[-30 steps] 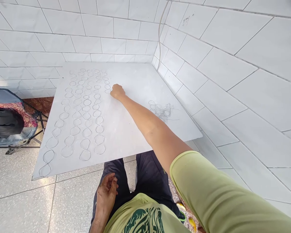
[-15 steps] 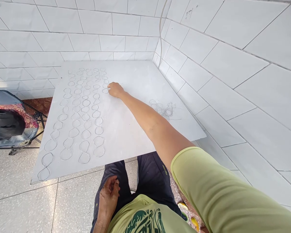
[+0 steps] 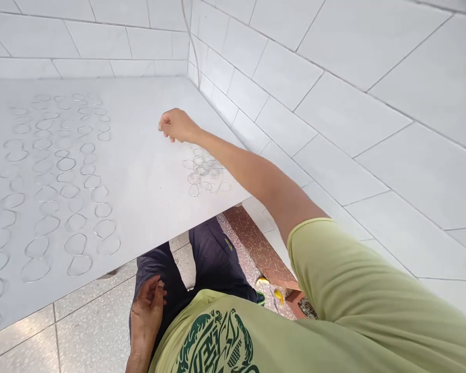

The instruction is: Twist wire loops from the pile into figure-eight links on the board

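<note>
My right hand (image 3: 178,126) hovers over the white board (image 3: 140,171), its fingers loosely bent and apart, with nothing visible in them. Just below it lies a tangled pile of thin wire pieces (image 3: 204,171), looped and silvery. To the left, several columns of figure-eight wire loops (image 3: 76,223) lie flat on the board. My left hand (image 3: 149,300) rests palm up on my thigh below the board's near edge. Its fingers are loosely curled, and I see nothing held there.
White tiled walls (image 3: 295,98) meet in a corner behind and to the right of the board. A grey cable (image 3: 194,46) runs down that corner. Below the board are a speckled floor (image 3: 97,321) and a reddish stone ledge (image 3: 256,248).
My right hand has left the far end of the rightmost wire column and moved right, towards the wire pile. The view has turned to the right. My left hand stays on my thigh.
</note>
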The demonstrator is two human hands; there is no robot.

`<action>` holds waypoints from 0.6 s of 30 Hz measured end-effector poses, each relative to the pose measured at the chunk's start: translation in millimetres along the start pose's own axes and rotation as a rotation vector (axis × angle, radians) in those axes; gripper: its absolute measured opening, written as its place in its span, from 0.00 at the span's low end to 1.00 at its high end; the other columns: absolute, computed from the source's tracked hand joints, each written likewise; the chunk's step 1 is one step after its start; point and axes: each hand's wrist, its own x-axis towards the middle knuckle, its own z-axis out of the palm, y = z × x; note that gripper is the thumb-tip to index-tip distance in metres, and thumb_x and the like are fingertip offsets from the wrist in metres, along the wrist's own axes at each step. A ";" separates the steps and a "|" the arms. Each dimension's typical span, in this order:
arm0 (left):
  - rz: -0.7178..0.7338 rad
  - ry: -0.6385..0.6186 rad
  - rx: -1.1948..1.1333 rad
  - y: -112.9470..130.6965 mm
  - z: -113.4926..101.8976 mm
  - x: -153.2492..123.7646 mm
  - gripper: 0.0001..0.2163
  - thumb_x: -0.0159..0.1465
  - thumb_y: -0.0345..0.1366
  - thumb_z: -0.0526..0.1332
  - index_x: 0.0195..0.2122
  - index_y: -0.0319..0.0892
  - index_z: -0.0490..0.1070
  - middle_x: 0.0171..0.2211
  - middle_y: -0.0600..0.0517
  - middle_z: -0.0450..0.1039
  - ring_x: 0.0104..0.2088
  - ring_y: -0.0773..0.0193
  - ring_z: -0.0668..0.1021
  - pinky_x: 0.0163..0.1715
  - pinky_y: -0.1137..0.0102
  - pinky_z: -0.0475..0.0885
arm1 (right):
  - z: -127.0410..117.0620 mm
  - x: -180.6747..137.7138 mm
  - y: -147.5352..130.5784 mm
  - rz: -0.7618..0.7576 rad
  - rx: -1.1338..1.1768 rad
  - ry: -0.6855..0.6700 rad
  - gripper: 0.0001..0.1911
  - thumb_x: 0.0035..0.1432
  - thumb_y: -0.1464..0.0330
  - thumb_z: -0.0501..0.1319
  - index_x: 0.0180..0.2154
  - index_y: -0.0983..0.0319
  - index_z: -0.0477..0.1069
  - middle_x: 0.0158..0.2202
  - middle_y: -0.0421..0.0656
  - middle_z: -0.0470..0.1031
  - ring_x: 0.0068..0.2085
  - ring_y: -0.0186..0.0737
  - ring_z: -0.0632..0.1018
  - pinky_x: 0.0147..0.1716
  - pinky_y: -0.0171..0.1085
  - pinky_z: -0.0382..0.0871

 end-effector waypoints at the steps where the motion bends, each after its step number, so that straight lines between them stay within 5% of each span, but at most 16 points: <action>1: 0.000 -0.015 0.003 1.0 2.0 0.9 0.24 0.60 0.56 0.67 0.49 0.44 0.78 0.40 0.46 0.83 0.35 0.52 0.85 0.29 0.61 0.82 | -24.2 -16.0 9.4 0.028 -0.015 0.030 0.04 0.68 0.71 0.63 0.41 0.66 0.76 0.39 0.49 0.82 0.30 0.37 0.79 0.20 0.32 0.60; 5: 0.020 -0.050 0.026 15.0 14.3 1.9 0.23 0.59 0.56 0.66 0.48 0.45 0.78 0.39 0.46 0.83 0.35 0.52 0.85 0.30 0.61 0.83 | -104.5 -80.1 47.3 0.153 -0.114 0.130 0.05 0.67 0.73 0.65 0.35 0.66 0.75 0.37 0.49 0.81 0.31 0.41 0.80 0.23 0.34 0.64; 8: 0.029 -0.058 0.038 32.4 25.6 1.2 0.22 0.59 0.54 0.66 0.47 0.45 0.78 0.38 0.46 0.83 0.33 0.53 0.85 0.30 0.61 0.83 | -131.1 -120.6 72.2 0.257 -0.201 0.048 0.06 0.64 0.76 0.66 0.33 0.66 0.75 0.33 0.48 0.80 0.29 0.39 0.78 0.24 0.35 0.64; 12: 0.056 -0.091 0.052 48.6 34.7 0.5 0.21 0.59 0.54 0.66 0.47 0.44 0.78 0.38 0.46 0.83 0.34 0.53 0.85 0.30 0.61 0.83 | -128.8 -157.2 97.5 0.301 -0.296 -0.072 0.05 0.61 0.77 0.69 0.33 0.65 0.77 0.33 0.47 0.79 0.30 0.38 0.76 0.27 0.36 0.63; 18: 0.072 -0.097 0.098 46.6 32.7 -0.7 0.23 0.60 0.55 0.66 0.49 0.44 0.79 0.40 0.46 0.83 0.37 0.52 0.85 0.32 0.61 0.83 | -97.5 -176.5 126.2 0.129 -0.432 -0.177 0.08 0.64 0.74 0.67 0.45 0.62 0.78 0.41 0.47 0.79 0.37 0.42 0.75 0.36 0.39 0.62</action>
